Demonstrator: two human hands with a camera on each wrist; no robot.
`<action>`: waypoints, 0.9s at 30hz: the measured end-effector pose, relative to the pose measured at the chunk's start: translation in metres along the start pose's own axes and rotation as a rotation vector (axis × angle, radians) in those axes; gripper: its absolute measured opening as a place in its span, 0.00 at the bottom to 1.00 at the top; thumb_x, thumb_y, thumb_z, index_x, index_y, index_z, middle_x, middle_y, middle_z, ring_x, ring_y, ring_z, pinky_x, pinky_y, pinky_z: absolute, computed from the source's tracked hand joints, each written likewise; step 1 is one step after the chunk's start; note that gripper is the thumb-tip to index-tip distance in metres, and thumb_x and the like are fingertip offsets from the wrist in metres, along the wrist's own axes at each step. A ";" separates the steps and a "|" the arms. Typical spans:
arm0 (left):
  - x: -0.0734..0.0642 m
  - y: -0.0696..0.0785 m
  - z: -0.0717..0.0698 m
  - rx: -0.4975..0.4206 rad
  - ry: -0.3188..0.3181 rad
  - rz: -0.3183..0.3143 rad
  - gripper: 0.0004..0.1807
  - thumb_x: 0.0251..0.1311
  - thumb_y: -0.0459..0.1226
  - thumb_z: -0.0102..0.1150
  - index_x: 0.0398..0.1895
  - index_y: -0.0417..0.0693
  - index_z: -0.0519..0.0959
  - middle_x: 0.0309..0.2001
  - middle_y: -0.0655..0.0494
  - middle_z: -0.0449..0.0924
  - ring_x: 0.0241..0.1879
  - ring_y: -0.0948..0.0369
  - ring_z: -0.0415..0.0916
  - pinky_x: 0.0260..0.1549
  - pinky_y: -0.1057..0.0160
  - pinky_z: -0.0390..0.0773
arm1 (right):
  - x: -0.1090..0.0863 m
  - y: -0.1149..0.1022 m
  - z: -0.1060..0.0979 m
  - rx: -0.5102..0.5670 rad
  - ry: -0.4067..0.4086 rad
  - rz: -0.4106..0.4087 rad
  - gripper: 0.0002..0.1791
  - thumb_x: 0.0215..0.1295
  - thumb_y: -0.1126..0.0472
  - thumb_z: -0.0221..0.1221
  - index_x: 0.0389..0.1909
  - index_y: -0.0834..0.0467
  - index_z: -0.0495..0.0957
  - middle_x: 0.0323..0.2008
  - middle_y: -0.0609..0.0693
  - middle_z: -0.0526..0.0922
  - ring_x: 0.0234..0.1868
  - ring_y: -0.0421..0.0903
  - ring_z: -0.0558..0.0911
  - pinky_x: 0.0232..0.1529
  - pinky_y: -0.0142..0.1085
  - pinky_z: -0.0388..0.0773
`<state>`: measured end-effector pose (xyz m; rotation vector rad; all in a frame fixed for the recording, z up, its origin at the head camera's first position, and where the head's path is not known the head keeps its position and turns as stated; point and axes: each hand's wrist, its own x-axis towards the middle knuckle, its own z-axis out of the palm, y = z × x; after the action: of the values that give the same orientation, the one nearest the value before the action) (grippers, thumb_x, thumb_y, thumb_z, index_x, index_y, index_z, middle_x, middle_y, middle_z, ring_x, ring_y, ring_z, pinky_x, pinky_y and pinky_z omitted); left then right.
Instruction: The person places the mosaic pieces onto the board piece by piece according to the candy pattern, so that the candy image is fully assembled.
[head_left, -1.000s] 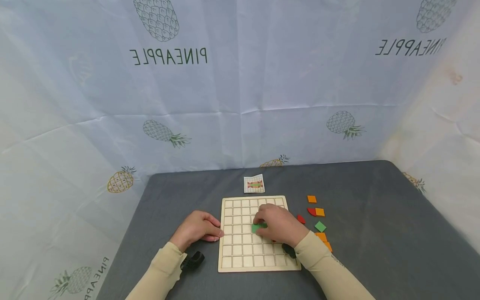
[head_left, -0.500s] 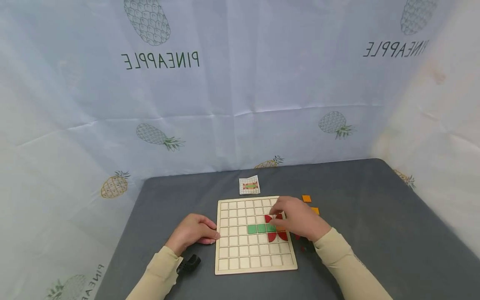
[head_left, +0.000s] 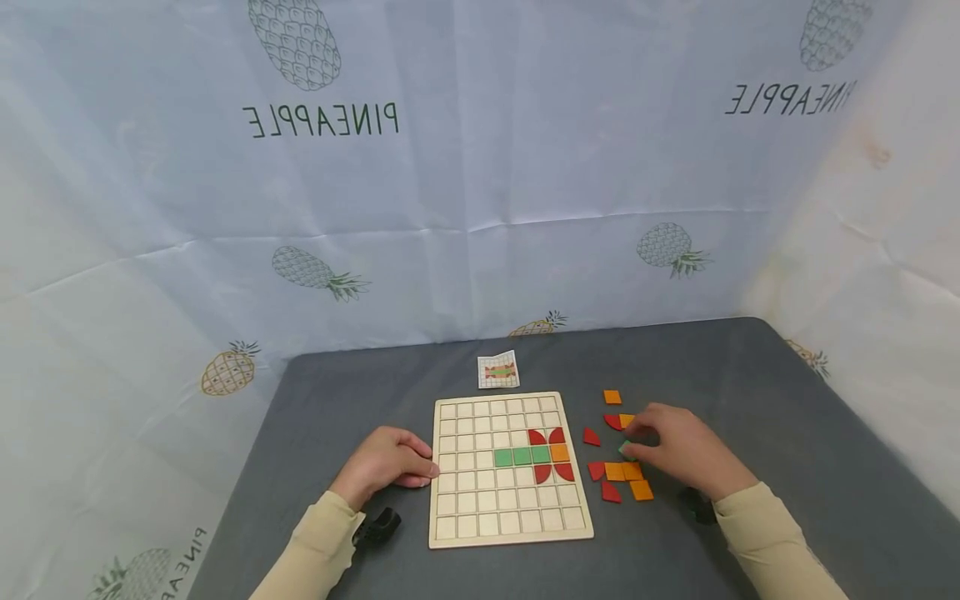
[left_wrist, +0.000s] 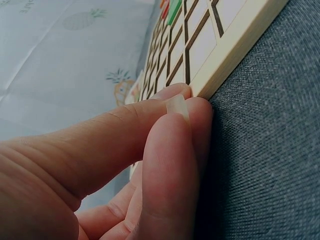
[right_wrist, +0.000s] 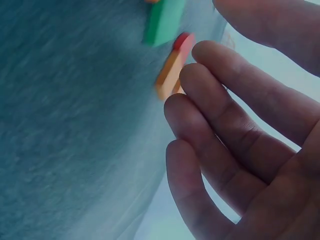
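A square wooden grid board [head_left: 495,504] lies on the dark table. In one row it carries a green square tile [head_left: 503,457], two more like it and an orange tile, with several red quarter-circle tiles above and below. My left hand [head_left: 390,458] holds the board's left edge with its fingertips, as the left wrist view shows closely. My right hand [head_left: 686,446] hovers at the loose tiles, thumb and forefinger parted around a loose green tile [head_left: 626,451]. Its fingers look relaxed, and in the right wrist view the green tile [right_wrist: 165,22] sits apart from them.
Right of the board lie several loose orange tiles [head_left: 613,472] and red quarter-circle tiles [head_left: 611,492]. A small pattern card [head_left: 498,370] lies behind the board. A printed curtain [head_left: 472,167] hangs along the table's far edge.
My right hand has moved from the green tiles on the board rightward to the loose ones, uncovering the row of green and orange tiles. My left hand has stayed at the board's edge.
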<state>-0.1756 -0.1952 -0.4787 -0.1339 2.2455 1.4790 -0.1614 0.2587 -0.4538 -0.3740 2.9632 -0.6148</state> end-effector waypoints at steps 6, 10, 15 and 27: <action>0.000 -0.001 0.000 -0.002 -0.002 -0.004 0.21 0.51 0.34 0.85 0.46 0.35 0.85 0.35 0.48 0.92 0.30 0.61 0.90 0.34 0.61 0.92 | 0.001 0.005 0.002 0.019 -0.022 0.041 0.13 0.63 0.49 0.78 0.40 0.52 0.89 0.38 0.43 0.86 0.38 0.41 0.83 0.43 0.47 0.89; 0.000 0.000 0.001 -0.003 -0.008 -0.005 0.21 0.52 0.34 0.84 0.46 0.35 0.85 0.35 0.48 0.93 0.31 0.61 0.90 0.34 0.61 0.92 | 0.002 0.007 0.005 0.021 -0.023 0.040 0.12 0.63 0.50 0.78 0.39 0.51 0.89 0.37 0.43 0.86 0.38 0.41 0.83 0.43 0.46 0.88; 0.000 0.000 0.001 -0.013 -0.014 -0.005 0.21 0.52 0.34 0.84 0.46 0.35 0.85 0.35 0.48 0.93 0.31 0.61 0.90 0.34 0.61 0.92 | 0.002 0.011 0.007 0.011 -0.015 0.023 0.11 0.62 0.51 0.78 0.39 0.51 0.89 0.37 0.43 0.85 0.38 0.41 0.83 0.42 0.46 0.88; 0.001 0.002 -0.001 -0.006 0.000 -0.014 0.21 0.51 0.33 0.84 0.45 0.36 0.85 0.34 0.49 0.92 0.30 0.61 0.90 0.33 0.61 0.92 | 0.003 0.022 0.002 0.032 -0.018 0.041 0.15 0.59 0.54 0.80 0.43 0.55 0.90 0.40 0.46 0.87 0.41 0.45 0.86 0.46 0.51 0.90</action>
<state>-0.1768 -0.1949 -0.4774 -0.1504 2.2359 1.4781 -0.1691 0.2768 -0.4645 -0.3139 2.9324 -0.6493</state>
